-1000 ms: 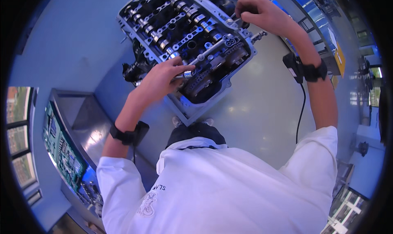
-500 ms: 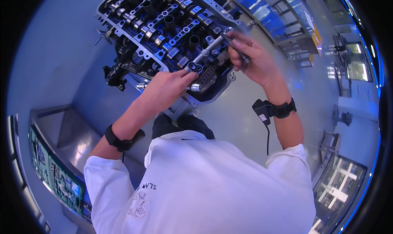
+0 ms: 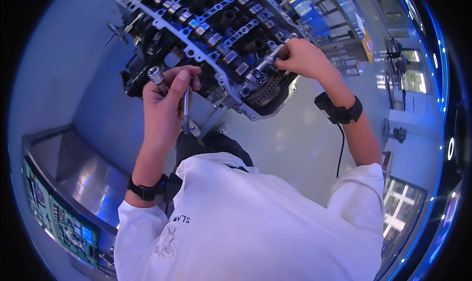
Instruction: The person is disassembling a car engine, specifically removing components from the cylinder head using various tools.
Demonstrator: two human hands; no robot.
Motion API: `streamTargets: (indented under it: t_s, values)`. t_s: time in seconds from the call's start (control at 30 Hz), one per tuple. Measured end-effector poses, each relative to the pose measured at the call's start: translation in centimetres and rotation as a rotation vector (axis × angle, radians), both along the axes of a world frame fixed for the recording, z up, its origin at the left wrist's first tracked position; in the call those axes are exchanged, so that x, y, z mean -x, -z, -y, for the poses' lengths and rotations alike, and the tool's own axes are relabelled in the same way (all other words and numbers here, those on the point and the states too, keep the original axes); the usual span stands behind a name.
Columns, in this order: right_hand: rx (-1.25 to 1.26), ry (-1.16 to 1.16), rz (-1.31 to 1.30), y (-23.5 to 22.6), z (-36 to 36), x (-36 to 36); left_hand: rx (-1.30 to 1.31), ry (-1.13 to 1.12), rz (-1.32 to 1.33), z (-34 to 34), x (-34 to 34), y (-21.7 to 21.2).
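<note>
Left hand [image 3: 167, 101] grips one ratchet [image 3: 186, 104]; right hand [image 3: 302, 57] pinches one bolt [image 3: 268, 61].

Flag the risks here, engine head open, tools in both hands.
1. The left hand grips a ratchet off to the engine's side; a slip could drop it to the floor.
2. The right hand holds a small metal part over open cavities; it might fall in.
</note>
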State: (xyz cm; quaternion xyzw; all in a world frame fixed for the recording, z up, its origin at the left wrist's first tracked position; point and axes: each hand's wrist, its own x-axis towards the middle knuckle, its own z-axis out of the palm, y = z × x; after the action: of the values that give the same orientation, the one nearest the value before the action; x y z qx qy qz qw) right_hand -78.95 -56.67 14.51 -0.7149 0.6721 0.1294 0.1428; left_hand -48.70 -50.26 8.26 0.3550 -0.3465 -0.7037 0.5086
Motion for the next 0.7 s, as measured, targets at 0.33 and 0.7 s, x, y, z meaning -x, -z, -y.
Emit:
streamTargets:
  t_s: [0.33,0.7]
  values:
    - [0.301,-0.029,0.228,-10.5,-2.1,-1.9,-0.365,-0.136,-0.157,-10.2,-1.9,6.5]
    - [-0.845,-1.096,0.655,4.6,-23.5,-18.0,-0.310,-0.489,0.217,-34.3,3.4,5.4]
